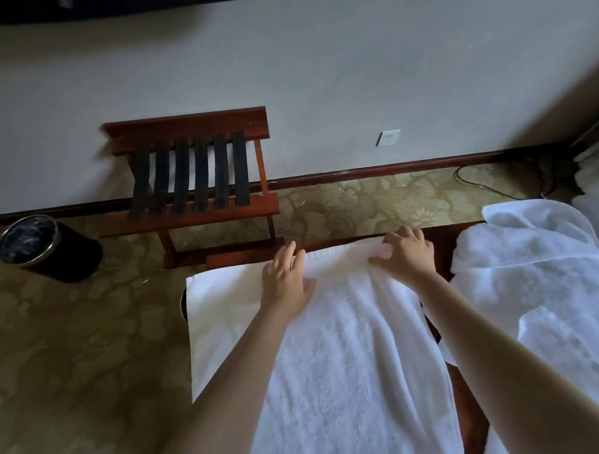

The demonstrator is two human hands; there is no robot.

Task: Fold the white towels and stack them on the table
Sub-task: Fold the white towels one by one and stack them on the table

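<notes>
A large white towel (pixel 346 354) lies spread over the dark wooden table (pixel 441 239), its left edge hanging past the table side. My left hand (pixel 286 278) rests flat on the towel near its far edge, fingers straight. My right hand (pixel 407 253) presses the towel's far edge with spread fingers, a little to the right. A heap of more white towels (pixel 538 286) lies crumpled on the right side of the table.
A wooden luggage rack (pixel 194 183) with black straps stands against the wall beyond the table. A black waste bin (pixel 44 249) sits on the patterned carpet at the left. A wall socket (pixel 388 137) and a cable (pixel 476 183) are at the back right.
</notes>
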